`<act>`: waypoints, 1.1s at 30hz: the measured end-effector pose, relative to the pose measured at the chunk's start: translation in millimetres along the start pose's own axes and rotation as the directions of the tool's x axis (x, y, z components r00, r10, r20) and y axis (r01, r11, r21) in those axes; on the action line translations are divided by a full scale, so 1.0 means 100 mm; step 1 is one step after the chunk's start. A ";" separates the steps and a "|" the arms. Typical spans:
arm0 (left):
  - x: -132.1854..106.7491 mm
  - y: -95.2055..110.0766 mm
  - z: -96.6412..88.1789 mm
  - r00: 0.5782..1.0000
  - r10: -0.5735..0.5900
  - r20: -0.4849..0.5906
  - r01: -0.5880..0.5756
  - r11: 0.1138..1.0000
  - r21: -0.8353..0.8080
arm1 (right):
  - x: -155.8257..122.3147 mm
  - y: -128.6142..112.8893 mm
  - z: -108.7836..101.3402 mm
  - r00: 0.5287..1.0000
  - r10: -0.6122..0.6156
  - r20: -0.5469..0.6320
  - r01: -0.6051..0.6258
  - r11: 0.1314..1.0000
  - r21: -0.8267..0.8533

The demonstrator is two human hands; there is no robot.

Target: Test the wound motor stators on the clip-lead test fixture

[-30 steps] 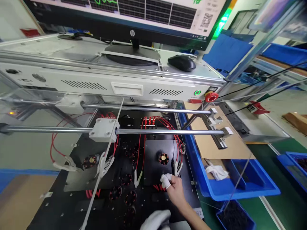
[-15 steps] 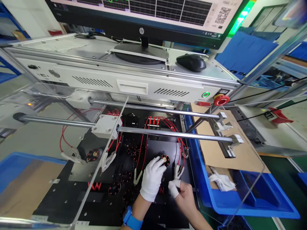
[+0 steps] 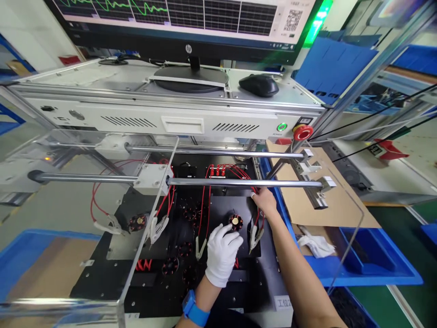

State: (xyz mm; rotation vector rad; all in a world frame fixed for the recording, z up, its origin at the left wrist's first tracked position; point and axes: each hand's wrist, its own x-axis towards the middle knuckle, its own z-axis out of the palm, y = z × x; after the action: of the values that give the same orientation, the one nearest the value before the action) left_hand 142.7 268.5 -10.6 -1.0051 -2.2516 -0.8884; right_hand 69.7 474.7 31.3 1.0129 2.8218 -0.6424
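My left hand (image 3: 223, 257), in a white glove, rests just in front of a round motor stator (image 3: 235, 222) with copper-coloured windings and a pale centre. Its fingers are bent but apart, with the fingertips at the stator's near edge; the thumb is hidden. Farther right, my right hand (image 3: 265, 200) is closed at the red wires (image 3: 255, 187), under the front metal rod. What it grips is hidden; white fingertip covering shows at one finger. Below it lie pale alligator clips (image 3: 255, 238) on red leads. Another pale clip (image 3: 200, 248) lies left of my left hand.
Several loose stators (image 3: 170, 265) lie on the black plate to the left. Two metal rods (image 3: 235, 182) cross above the work area. A clear cover edge (image 3: 146, 228) slants on the left. A blue tray (image 3: 372, 273) holds cardboard and a white glove (image 3: 317, 246).
My right hand has moved forward from near the front clips to the red wires by the rod. My left hand has drawn back slightly from the stator. Green traces show more on the monitor.
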 end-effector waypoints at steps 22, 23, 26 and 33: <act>0.04 0.00 0.06 0.993 -0.108 0.055 0.113 0.989 -0.095 | -0.82 0.65 0.01 0.987 -0.157 0.013 0.135 0.886 0.445; 0.05 0.01 0.06 0.990 -0.119 0.075 0.126 0.988 -0.092 | -0.79 0.58 -0.06 0.987 -0.151 0.060 0.089 0.811 0.578; 0.10 0.04 0.06 0.980 -0.152 0.129 0.164 0.983 -0.082 | -0.77 0.35 -0.13 0.949 -0.206 0.240 -0.068 0.610 0.790; 0.15 0.07 0.05 0.972 -0.150 0.180 0.157 0.987 -0.026 | -0.78 0.30 0.12 0.972 -0.152 0.177 -0.076 0.510 0.857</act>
State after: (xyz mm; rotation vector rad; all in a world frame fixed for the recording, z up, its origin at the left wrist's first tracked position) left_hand 138.7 282.4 -1.3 -0.9714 -2.4989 -0.9448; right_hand 147.8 444.3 25.8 0.8275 2.2135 -2.1584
